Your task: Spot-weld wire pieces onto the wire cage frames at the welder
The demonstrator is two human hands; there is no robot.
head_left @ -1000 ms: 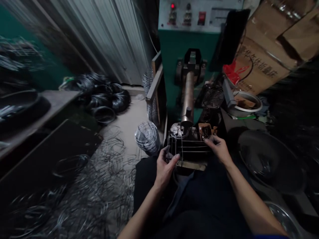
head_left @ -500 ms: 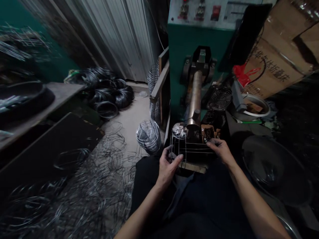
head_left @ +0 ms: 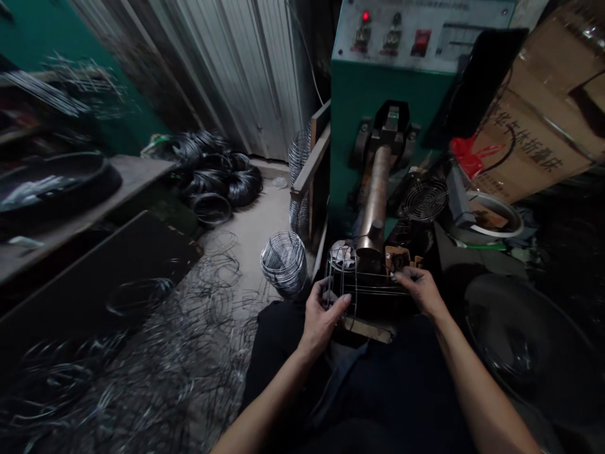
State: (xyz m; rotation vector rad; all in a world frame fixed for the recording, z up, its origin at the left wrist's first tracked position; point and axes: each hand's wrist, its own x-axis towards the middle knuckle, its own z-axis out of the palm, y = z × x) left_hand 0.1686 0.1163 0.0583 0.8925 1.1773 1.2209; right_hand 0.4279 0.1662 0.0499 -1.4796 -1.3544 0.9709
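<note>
One wire frame [head_left: 356,289] just below the middle of the picture, lying between left hand [head_left: 320,320] and right hand [head_left: 422,291]. With the left, holds the wire frame near its left end, thumb and fingers curled about the wires. With the right, pinches narrowly, thumb against fingertips, at the right end of a thin wire [head_left: 375,274]; cannot tell whether that wire belongs to the wire frame. Just above, a metal cylinder [head_left: 374,202] sloping out of a green machine [head_left: 401,85], with a red light [head_left: 365,16] aglow on the panel [head_left: 401,57] at the top. Below the wires, a strip of wood [head_left: 366,330]. Left of center, a silvery wire roll [head_left: 285,263] on the floor [head_left: 250,233]; at lower left, a wide scatter of wire scraps [head_left: 155,372]. At upper left, black coils [head_left: 222,170] heaped by a corrugated wall [head_left: 236,75], plus a tabletop [head_left: 142,173] bearing a dark round tray [head_left: 111,180]. At upper right, a cardboard box [head_left: 534,148] behind a red bag [head_left: 470,159] and a pale-rimmed basin [head_left: 494,234]; at lower right, a big dark round dish [head_left: 553,378].
</note>
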